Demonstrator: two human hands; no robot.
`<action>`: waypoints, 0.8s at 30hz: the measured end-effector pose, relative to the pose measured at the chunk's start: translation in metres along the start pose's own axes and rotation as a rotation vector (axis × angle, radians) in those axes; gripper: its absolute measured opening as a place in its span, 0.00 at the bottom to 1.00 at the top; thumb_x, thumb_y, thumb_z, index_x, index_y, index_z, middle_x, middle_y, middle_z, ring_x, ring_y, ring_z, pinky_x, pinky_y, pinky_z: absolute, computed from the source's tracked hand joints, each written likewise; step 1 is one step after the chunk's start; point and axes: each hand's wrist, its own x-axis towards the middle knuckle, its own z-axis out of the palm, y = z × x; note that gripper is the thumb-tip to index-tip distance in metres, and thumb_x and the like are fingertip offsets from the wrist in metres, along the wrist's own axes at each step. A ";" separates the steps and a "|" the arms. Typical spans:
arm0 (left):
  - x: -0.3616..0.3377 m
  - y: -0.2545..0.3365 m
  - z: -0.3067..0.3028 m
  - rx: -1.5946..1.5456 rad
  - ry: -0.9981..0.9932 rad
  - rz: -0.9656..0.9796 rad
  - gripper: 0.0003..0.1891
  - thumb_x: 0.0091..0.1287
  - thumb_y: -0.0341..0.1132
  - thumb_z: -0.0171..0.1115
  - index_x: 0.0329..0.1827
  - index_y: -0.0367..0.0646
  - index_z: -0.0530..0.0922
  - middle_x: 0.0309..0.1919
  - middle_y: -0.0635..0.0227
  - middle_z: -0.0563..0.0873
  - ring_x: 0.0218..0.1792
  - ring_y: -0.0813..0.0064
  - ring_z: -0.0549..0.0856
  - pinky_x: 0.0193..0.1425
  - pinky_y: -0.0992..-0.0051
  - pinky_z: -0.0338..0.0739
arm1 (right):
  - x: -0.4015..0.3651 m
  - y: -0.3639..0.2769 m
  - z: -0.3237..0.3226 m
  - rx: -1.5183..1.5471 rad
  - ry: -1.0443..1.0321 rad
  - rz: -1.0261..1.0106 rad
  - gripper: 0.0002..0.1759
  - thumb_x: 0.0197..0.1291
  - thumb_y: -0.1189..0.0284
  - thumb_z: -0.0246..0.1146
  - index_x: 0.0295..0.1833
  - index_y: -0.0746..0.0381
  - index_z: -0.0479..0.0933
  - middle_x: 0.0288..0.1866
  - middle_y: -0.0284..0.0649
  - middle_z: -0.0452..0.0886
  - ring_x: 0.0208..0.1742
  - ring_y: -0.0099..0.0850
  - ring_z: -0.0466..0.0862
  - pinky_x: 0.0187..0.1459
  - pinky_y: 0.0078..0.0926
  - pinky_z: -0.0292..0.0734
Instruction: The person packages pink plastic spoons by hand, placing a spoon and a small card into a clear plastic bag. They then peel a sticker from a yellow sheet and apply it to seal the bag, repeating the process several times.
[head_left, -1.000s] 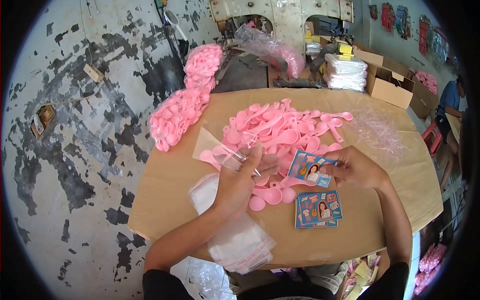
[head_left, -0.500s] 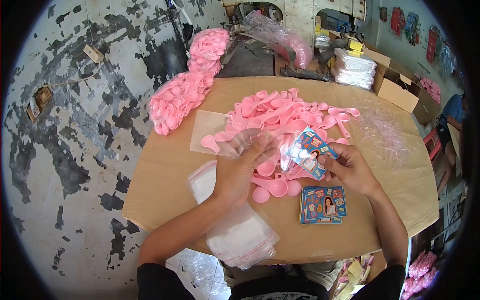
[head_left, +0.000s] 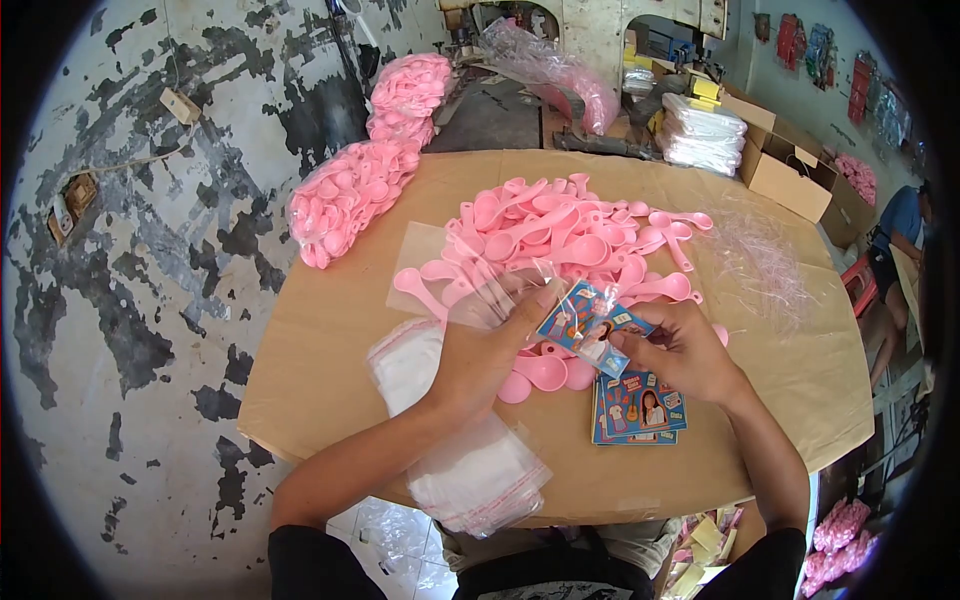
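Note:
My left hand [head_left: 500,335] pinches a clear plastic bag [head_left: 418,262], its fingers showing through the film. In my right hand [head_left: 678,345], between thumb and fingers, is a blue printed card [head_left: 592,328] with a person's picture; its left part lies at the bag's mouth, seemingly inside it. Under both hands spreads a heap of pink plastic spoons [head_left: 545,225]. A stack of the same blue cards [head_left: 640,410] lies just below my right hand. Beneath my left forearm is a pile of clear bags [head_left: 480,470] with red-striped edges.
Brown paper covers the table [head_left: 330,330]. Bagged pink spoons [head_left: 355,200] stand at the back left, by the peeling wall. Plastic strands [head_left: 760,260] lie at right. Behind are stacked white packs [head_left: 702,135] and a cardboard box [head_left: 790,185]. Another person [head_left: 900,240] sits far right.
The card in my right hand has moved left and slightly down, to the bag held in my left hand. My left hand keeps its grip on the bag.

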 end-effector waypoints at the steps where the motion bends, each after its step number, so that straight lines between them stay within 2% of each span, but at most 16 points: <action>1: -0.001 0.000 0.001 0.050 -0.019 0.009 0.20 0.71 0.41 0.62 0.57 0.33 0.75 0.45 0.64 0.85 0.46 0.80 0.84 0.49 0.78 0.80 | 0.000 0.002 0.000 -0.032 -0.011 -0.024 0.10 0.66 0.70 0.63 0.45 0.67 0.82 0.29 0.30 0.81 0.29 0.13 0.76 0.29 0.16 0.73; 4: 0.000 0.004 0.001 0.003 0.040 -0.051 0.20 0.71 0.41 0.62 0.57 0.33 0.76 0.43 0.66 0.86 0.44 0.81 0.84 0.48 0.80 0.80 | -0.002 -0.004 0.002 0.002 0.029 -0.012 0.10 0.65 0.70 0.64 0.45 0.66 0.82 0.28 0.29 0.80 0.28 0.12 0.74 0.28 0.16 0.70; 7: -0.001 0.014 0.005 -0.113 0.042 0.015 0.23 0.70 0.42 0.62 0.58 0.31 0.74 0.48 0.61 0.84 0.43 0.79 0.85 0.46 0.78 0.82 | -0.003 -0.006 0.001 0.038 0.055 -0.013 0.10 0.65 0.71 0.64 0.45 0.67 0.82 0.28 0.29 0.80 0.28 0.11 0.73 0.27 0.16 0.70; 10: -0.004 0.014 0.002 0.067 -0.038 -0.016 0.21 0.70 0.42 0.63 0.56 0.33 0.77 0.46 0.63 0.86 0.42 0.81 0.85 0.45 0.80 0.80 | -0.003 -0.003 0.000 0.037 0.024 -0.012 0.10 0.65 0.71 0.65 0.46 0.66 0.82 0.30 0.30 0.82 0.29 0.11 0.75 0.29 0.16 0.72; 13: -0.003 0.008 0.002 0.121 -0.177 -0.058 0.20 0.70 0.42 0.63 0.54 0.34 0.79 0.43 0.65 0.86 0.41 0.81 0.85 0.44 0.81 0.79 | -0.003 0.000 0.005 0.082 0.027 -0.048 0.10 0.65 0.71 0.65 0.47 0.66 0.83 0.31 0.30 0.83 0.30 0.11 0.76 0.30 0.15 0.73; 16: -0.004 -0.002 0.001 0.259 -0.202 -0.153 0.18 0.70 0.42 0.63 0.53 0.35 0.80 0.39 0.70 0.87 0.39 0.83 0.84 0.43 0.82 0.79 | -0.006 -0.015 0.012 0.186 0.037 -0.060 0.11 0.64 0.71 0.66 0.48 0.66 0.83 0.32 0.30 0.84 0.31 0.12 0.77 0.31 0.14 0.74; 19: -0.015 0.025 0.012 0.446 -0.332 -0.239 0.21 0.72 0.42 0.60 0.62 0.38 0.75 0.51 0.63 0.85 0.49 0.76 0.84 0.53 0.75 0.79 | -0.009 -0.018 0.022 0.212 0.077 -0.040 0.11 0.65 0.72 0.65 0.50 0.66 0.83 0.30 0.30 0.83 0.28 0.12 0.76 0.30 0.13 0.73; 22: -0.010 0.000 0.019 -0.082 -0.296 0.096 0.25 0.76 0.46 0.51 0.70 0.41 0.65 0.66 0.56 0.73 0.64 0.65 0.77 0.66 0.65 0.73 | -0.010 -0.024 0.024 0.193 0.058 0.035 0.10 0.66 0.71 0.64 0.48 0.66 0.83 0.28 0.29 0.81 0.26 0.12 0.75 0.27 0.14 0.71; 23: -0.010 0.002 0.009 -0.217 -0.413 -0.020 0.28 0.77 0.50 0.43 0.73 0.42 0.57 0.74 0.53 0.61 0.72 0.59 0.66 0.73 0.58 0.64 | -0.011 -0.032 0.023 0.236 0.061 0.092 0.09 0.66 0.71 0.64 0.45 0.66 0.83 0.27 0.29 0.81 0.25 0.11 0.74 0.26 0.13 0.70; 24: -0.010 0.007 0.006 -0.208 -0.426 0.006 0.28 0.77 0.50 0.42 0.72 0.42 0.57 0.74 0.53 0.61 0.72 0.59 0.66 0.73 0.58 0.65 | -0.012 -0.045 0.022 0.277 0.063 0.148 0.08 0.65 0.72 0.64 0.43 0.66 0.82 0.27 0.29 0.81 0.25 0.11 0.74 0.26 0.13 0.69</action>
